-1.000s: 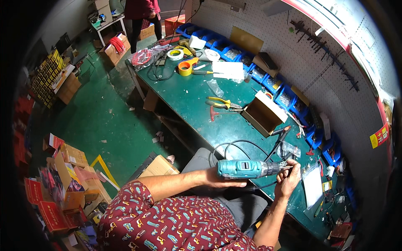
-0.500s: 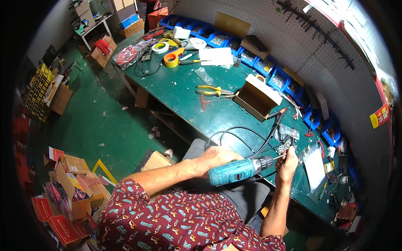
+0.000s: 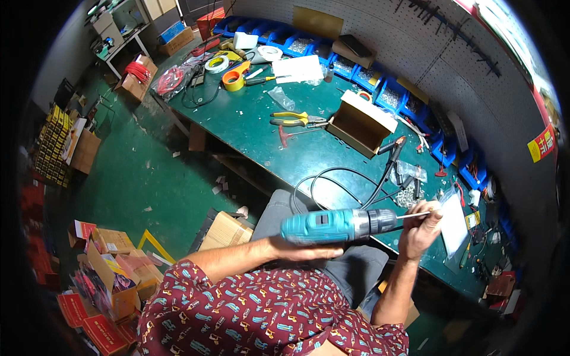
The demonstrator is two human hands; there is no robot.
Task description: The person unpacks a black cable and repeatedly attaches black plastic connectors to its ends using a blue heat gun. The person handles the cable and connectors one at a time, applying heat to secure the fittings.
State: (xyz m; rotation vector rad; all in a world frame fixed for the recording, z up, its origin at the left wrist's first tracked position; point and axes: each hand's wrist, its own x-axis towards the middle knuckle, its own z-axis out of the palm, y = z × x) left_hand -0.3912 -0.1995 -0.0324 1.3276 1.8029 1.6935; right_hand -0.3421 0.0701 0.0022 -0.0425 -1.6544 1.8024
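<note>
A teal and grey cordless drill (image 3: pixel 320 226) lies across my lap, its chuck toward the right and a long thin bit (image 3: pixel 411 215) sticking out of it. From below, my left hand (image 3: pixel 306 249) supports and grips the drill; the tool hides some of its fingers. With fingertips closed, my right hand (image 3: pixel 420 232) pinches the far end of the bit; anything smaller between the fingers is too small to make out. Close beyond the drill, a black cable (image 3: pixel 341 172) loops over the green bench. A pile of small screws (image 3: pixel 407 196) and a clear plastic bag (image 3: pixel 411 172) lie near my right hand.
An open cardboard box (image 3: pixel 357 133), yellow-handled pliers (image 3: pixel 297 119) and a red T-handle wrench (image 3: pixel 284 137) sit on the bench (image 3: pixel 237 124). Blue parts bins (image 3: pixel 389 98) line its back edge. Tape rolls (image 3: pixel 233 80) lie at the far left. Cartons (image 3: pixel 110 285) crowd the floor at lower left.
The drill has turned more level and its bit end has moved right. My right hand has shifted right with the bit tip. My left hand now shows beneath the drill instead of beyond it.
</note>
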